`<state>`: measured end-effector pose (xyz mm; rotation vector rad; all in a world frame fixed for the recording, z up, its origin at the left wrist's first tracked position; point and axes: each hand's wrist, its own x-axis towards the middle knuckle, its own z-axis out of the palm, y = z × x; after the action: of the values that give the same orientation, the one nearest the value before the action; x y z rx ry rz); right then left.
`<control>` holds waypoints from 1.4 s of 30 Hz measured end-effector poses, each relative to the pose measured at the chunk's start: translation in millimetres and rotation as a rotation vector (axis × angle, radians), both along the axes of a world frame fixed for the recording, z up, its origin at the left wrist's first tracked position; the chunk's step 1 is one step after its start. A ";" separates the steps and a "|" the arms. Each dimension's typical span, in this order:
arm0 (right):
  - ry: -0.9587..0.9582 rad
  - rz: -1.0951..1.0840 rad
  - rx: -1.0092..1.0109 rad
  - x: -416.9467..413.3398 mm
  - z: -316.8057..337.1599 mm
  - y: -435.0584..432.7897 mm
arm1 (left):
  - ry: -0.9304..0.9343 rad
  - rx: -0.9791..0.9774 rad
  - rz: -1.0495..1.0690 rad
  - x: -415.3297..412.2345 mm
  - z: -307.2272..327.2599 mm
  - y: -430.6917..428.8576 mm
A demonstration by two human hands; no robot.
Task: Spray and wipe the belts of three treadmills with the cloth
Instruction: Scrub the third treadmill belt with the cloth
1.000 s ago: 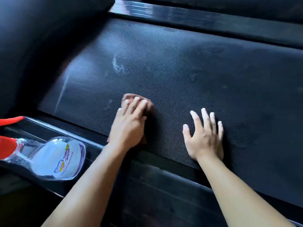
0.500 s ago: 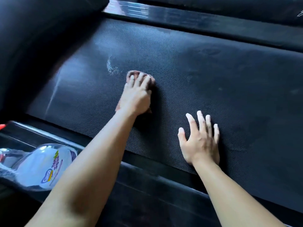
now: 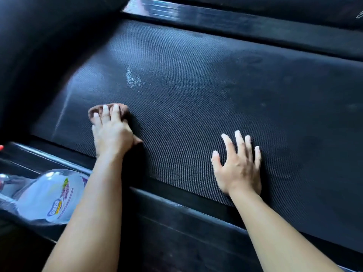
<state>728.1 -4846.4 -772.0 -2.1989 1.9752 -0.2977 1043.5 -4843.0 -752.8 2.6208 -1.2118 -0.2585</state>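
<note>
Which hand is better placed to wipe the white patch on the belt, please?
The left hand: it presses the cloth close to the patch; the right hand lies flat, empty, farther off.

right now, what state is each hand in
Left hand: open, fingers flat, pressing the cloth on the belt.
Right hand: open, flat on the belt, holding nothing.

Belt (image 3: 216, 99): dark, fine woven texture, running diagonally across view; whitish streak toward its upper left, dull smears to the right. Cloth (image 3: 124, 112): small, brown, bunched, on belt near its left end, pressed under fingers of left hand (image 3: 113, 134). Spray bottle (image 3: 49, 197): clear, labelled, lying on its side on near rail.
</note>
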 end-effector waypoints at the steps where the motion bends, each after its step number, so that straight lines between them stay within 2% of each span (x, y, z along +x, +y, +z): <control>1: 0.001 -0.002 -0.001 0.0 -0.2 -0.1 | 0.001 0.000 0.003 4.5 -0.2 -15.1; 4: 0.006 -0.002 -0.007 0.9 -0.5 -0.3 | -0.014 0.009 -0.113 -14.2 0.0 -52.3; 7: 0.007 -0.005 -0.008 0.7 -0.8 -0.2 | -0.039 0.007 -0.356 -71.8 1.9 -67.3; 9: 0.012 -0.007 -0.012 0.1 -0.6 -0.5 | -0.037 -0.021 -0.498 -109.6 1.7 -55.1; 12: 0.003 -0.008 -0.007 0.9 0.9 -0.7 | 0.034 -0.031 -0.585 -135.6 -1.6 -13.0; 15: 0.009 -0.006 -0.011 0.8 1.5 -0.4 | -0.002 -0.048 -0.565 -125.4 -1.8 27.6; 18: 0.006 -0.007 -0.002 0.4 0.5 -0.3 | -0.030 -0.090 -0.380 -84.7 -4.7 39.7; 21: 0.003 -0.011 -0.009 0.7 -0.2 -0.1 | -0.050 -0.079 -0.130 -30.6 -25.4 7.9; 24: 0.004 -0.007 -0.019 1.1 -0.6 -0.4 | -0.016 -0.164 0.047 -21.8 -35.3 -34.3; 26: 0.009 -0.010 -0.014 0.7 -1.0 -0.1 | -0.017 -0.131 -0.009 -39.3 -29.3 -58.0; 29: 0.008 -0.015 -0.016 1.1 -0.5 0.0 | -0.093 -0.043 -0.308 -79.0 -20.2 -69.7; 32: 0.024 -0.012 -0.020 1.0 -1.8 -1.4 | -0.066 -0.028 -0.546 -124.2 -15.0 -42.6; 35: 0.007 -0.016 -0.022 0.7 -1.4 -1.8 | 0.037 -0.033 -0.642 -148.1 -4.2 7.8; 38: 0.009 -0.016 -0.021 0.9 -1.0 -0.8 | -0.007 -0.063 -0.562 -121.9 -1.1 44.2; 42: 0.005 -0.016 -0.024 1.0 -1.5 -0.8 | -0.011 -0.053 -0.166 -53.9 -6.7 33.3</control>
<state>729.1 -4847.2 -773.5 -2.2014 2.0036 -0.3198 989.7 -4809.7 -759.5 2.4831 -1.4222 -0.2378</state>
